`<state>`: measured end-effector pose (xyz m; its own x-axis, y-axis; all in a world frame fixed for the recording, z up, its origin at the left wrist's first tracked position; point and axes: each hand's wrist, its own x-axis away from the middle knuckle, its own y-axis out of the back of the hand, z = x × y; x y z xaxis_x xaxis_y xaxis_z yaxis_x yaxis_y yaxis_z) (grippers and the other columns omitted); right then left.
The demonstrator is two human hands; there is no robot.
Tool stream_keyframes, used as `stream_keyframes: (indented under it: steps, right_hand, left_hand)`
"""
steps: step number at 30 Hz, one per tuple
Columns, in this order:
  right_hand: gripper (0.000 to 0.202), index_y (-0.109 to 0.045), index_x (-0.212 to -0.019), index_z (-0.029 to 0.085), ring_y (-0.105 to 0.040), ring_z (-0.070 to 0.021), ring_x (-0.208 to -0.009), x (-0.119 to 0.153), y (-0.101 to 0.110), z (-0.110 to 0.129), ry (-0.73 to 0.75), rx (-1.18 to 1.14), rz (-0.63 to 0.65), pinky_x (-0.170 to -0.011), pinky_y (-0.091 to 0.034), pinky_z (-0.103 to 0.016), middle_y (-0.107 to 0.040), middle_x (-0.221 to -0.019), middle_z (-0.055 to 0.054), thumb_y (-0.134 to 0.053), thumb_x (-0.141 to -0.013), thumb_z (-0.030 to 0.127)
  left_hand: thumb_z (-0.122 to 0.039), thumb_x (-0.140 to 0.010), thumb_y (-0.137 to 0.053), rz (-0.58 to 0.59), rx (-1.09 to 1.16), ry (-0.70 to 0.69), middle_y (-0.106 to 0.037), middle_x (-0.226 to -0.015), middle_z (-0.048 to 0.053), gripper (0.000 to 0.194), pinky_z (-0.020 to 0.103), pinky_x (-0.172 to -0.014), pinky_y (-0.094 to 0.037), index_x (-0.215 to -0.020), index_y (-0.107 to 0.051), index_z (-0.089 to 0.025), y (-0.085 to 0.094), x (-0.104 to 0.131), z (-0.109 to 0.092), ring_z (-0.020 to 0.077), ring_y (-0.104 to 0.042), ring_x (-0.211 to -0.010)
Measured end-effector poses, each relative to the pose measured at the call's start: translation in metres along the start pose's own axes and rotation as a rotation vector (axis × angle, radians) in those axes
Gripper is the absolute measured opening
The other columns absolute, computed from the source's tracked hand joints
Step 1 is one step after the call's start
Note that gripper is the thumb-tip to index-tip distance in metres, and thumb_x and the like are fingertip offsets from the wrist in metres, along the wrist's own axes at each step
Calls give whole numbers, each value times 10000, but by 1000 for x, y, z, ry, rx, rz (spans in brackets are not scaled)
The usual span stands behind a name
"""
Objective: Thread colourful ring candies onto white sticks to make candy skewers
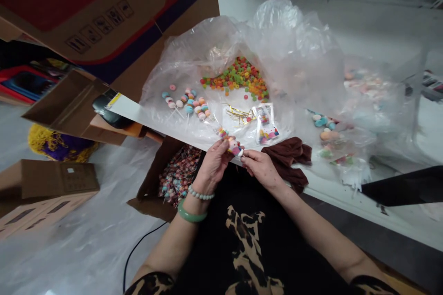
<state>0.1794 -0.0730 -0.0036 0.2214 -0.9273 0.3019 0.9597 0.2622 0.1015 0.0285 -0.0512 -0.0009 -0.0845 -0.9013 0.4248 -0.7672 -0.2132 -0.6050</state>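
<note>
Just over the near table edge, my left hand (216, 159) is closed on a small pastel candy piece (235, 146) with pink, white and blue parts. The fingertips of my right hand (258, 166) pinch the white lower end of the same piece. Behind my hands, a clear plastic sheet (297, 64) bears a heap of small red, orange and green candy rings (242, 76). Several candy lollipops (190, 101) lie at its left. Gold twist ties (239, 115) rest in the middle, beside a small printed packet (266, 124).
A large cardboard box (138, 14) stands at the back left. Below the table edge, an open carton (147, 191) holds many wrapped lollipops (178, 175). A brown cloth (290, 159) lies right of my hands. More bagged candies (327, 129) are farther right, near a black object (403, 186).
</note>
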Motion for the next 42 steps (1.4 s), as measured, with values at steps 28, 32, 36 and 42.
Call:
stream_keyframes:
  steps: [28,32,36,42]
  right_hand:
    - [215,-612,-647,173,-336,-71,-430,-9,-6,-24,-132,-203,-72,-453,-230,-223,-436,-435,65,-624,-680,385]
    - [250,-619,-691,157,-292,-50,-397,-9,-2,-17,-213,-366,-54,-407,-157,-206,-435,-437,71,-652,-645,400]
    - [249,-600,-701,151,-226,-26,-367,-9,5,-14,-299,-552,57,-388,-100,-195,-399,-435,91,-701,-606,357]
    - [225,-590,-712,161,-221,-40,-370,-9,4,-15,-288,-485,31,-393,-124,-203,-383,-440,94,-664,-643,362]
  left_hand:
    - [-312,-655,-822,-184,-34,-124,-707,-779,52,300,272,-743,-558,-817,-677,-106,20,-11,-7,144,-683,-718]
    - [-309,-652,-825,-157,-54,-98,-704,-775,40,305,254,-726,-550,-832,-675,-114,23,-11,-5,124,-668,-697]
    - [-298,-655,-823,-122,-63,-92,-697,-802,21,292,241,-740,-538,-833,-664,-130,24,-10,1,116,-662,-730]
    - [-327,-682,-810,-79,-91,-76,-686,-817,21,298,231,-756,-522,-841,-661,-123,10,-3,6,112,-656,-752]
